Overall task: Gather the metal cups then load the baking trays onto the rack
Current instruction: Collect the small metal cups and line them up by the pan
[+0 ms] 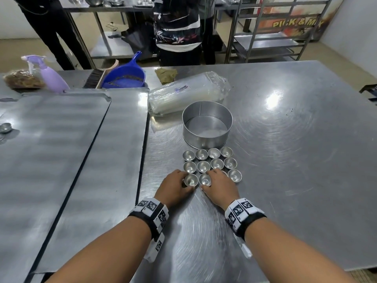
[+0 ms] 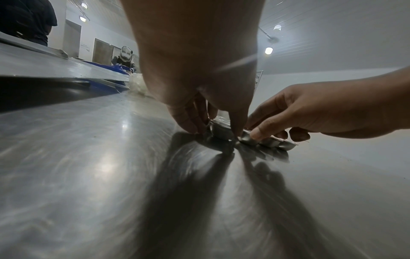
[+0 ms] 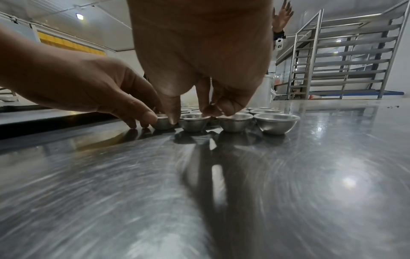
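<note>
Behind rack [image 1: 285, 27], orange sign [image 1: 297, 23] — "PICK & MIX", partly hidden.

Steel table [image 1: 285, 139], white walls [image 2: 332, 43], ceiling lamps [image 2: 268, 50].

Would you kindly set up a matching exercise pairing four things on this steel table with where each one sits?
Things:
1. round cake tin
2. spray bottle
3. blue dustpan
4. metal cups

Places:
A. far left, beside a bag of brown food
B. in rows just in front of the hands
C. right behind the rows of cups
D. far edge, next to a brush

Pairs: 1-C, 2-A, 3-D, 4-B
</note>
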Motion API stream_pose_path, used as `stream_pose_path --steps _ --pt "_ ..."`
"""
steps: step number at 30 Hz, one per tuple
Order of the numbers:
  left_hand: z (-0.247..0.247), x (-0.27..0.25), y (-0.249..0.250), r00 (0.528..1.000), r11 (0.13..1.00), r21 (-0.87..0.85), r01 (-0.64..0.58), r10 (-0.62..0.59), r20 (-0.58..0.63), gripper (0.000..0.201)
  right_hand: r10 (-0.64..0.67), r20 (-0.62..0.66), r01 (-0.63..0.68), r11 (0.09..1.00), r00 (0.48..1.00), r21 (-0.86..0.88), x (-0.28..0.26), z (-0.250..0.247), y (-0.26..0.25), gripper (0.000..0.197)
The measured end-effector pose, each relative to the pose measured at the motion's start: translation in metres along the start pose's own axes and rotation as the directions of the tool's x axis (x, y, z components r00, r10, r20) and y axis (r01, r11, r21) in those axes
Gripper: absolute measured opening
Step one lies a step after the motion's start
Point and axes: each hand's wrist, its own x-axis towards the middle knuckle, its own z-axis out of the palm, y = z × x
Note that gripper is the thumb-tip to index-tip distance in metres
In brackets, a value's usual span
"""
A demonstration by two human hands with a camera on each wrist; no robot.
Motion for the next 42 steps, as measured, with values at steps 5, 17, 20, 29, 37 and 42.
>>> stream_pose_path --steps 5,17,20,29,37,42 --pt "0.001 0.002 0.000 1.000 1.000 0.002 -0.004 0.004 0.020 0.021 0.015 0.010 -0.015 1.000 1.000 0.004 -0.001 -0.001 0.002 0.045" --pt "-0.077 -0.005 -0.048 0.997 0.973 0.219 0.065 -0.057 -0.043 0.049 -0.154 -0.045 0.155 0.987 0.987 0.036 0.032 -0.026 -0.084 0.048" --pt "-0.129 -0.034 -0.076 0.982 0.957 0.234 0.173 -0.149 -0.117 0.049 -0.281 0.002 0.281 0.959 0.960 0.036 0.043 -0.015 -0.145 0.049" --pt "-0.269 -0.168 -0.214 0.816 0.859 0.104 0.502 -0.430 -0.385 0.044 -0.539 0.174 0.526 0.842 0.824 0.115 0.038 0.070 -0.354 0.047" --pt "-0.369 -0.262 -0.345 0.657 0.763 -0.072 0.643 -0.597 -0.461 0.042 -0.587 0.283 0.568 0.808 0.758 0.154 0.032 0.162 -0.527 0.044" --pt "-0.423 -0.293 -0.401 0.610 0.753 -0.113 0.648 -0.602 -0.515 0.035 -0.606 0.288 0.583 0.795 0.742 0.170 0.042 0.195 -0.604 0.044"
